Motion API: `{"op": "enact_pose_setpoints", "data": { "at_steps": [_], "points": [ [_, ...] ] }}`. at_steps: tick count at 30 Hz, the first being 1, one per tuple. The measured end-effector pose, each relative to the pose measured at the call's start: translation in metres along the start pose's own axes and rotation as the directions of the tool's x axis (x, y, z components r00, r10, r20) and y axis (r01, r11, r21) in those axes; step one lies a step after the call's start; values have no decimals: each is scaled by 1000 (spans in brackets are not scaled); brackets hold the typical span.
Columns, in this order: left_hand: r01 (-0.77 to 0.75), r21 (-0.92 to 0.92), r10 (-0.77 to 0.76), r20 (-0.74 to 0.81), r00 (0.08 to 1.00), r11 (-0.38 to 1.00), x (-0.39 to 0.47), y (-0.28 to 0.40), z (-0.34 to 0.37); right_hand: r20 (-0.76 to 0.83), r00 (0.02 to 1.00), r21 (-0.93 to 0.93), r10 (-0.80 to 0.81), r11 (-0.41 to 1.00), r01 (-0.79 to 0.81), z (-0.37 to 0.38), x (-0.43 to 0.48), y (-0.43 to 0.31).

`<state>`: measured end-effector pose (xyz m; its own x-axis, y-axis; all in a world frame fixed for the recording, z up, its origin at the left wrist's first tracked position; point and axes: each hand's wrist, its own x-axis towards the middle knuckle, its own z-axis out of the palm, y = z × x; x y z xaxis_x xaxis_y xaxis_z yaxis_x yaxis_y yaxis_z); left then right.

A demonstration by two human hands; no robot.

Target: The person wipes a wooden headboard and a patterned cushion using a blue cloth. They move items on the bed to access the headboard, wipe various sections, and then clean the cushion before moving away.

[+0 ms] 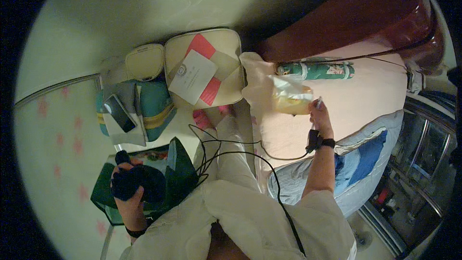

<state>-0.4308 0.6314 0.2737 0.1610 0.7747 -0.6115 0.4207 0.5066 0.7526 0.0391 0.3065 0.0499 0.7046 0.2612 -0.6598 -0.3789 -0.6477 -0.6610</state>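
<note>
My left hand (128,187) is closed around a dark, bulky object (149,184) with a short neck and a shiny tip. The dimness does not settle what it is. Right under that hand stands an open dark green box or bag (180,162), with something patterned in red inside. My right hand (320,115) pinches the edge of a pale yellow plastic packet (290,97), blurred, over the pink bedding (364,97). Just beyond the packet lies a green patterned cylinder (317,71) with white bands.
A phone (121,113) rests on grey cloth over a teal bag (157,115). Ahead, a beige case (229,94) bears a printed white card (193,76) and red paper. A black cable (278,184) loops across my legs. Dark red furniture (361,14) and a blue-grey quilt (357,173) flank the bedding.
</note>
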Motion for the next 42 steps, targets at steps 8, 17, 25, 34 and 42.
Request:
{"op": "enact_pose_setpoints", "data": {
  "at_steps": [8,17,25,34,42],
  "points": [
    [-238,-41,242,170,955,970,10,4,22,-548,668,-404,-503,859,315,38,14,9],
    [-134,104,116,162,980,986,10,-10,6,519,674,-206,-525,689,695,296,30,31],
    [-35,-111,30,-54,998,993,-6,-59,-28,86,993,-2,78,997,-78,441,73,62],
    [-61,-190,21,-207,978,980,-7,-85,-43,-72,997,-307,27,951,-48,445,77,87],
    [-53,-280,0,-188,982,959,-4,-77,-43,397,896,-198,-197,935,294,328,22,78]
  ]
}}
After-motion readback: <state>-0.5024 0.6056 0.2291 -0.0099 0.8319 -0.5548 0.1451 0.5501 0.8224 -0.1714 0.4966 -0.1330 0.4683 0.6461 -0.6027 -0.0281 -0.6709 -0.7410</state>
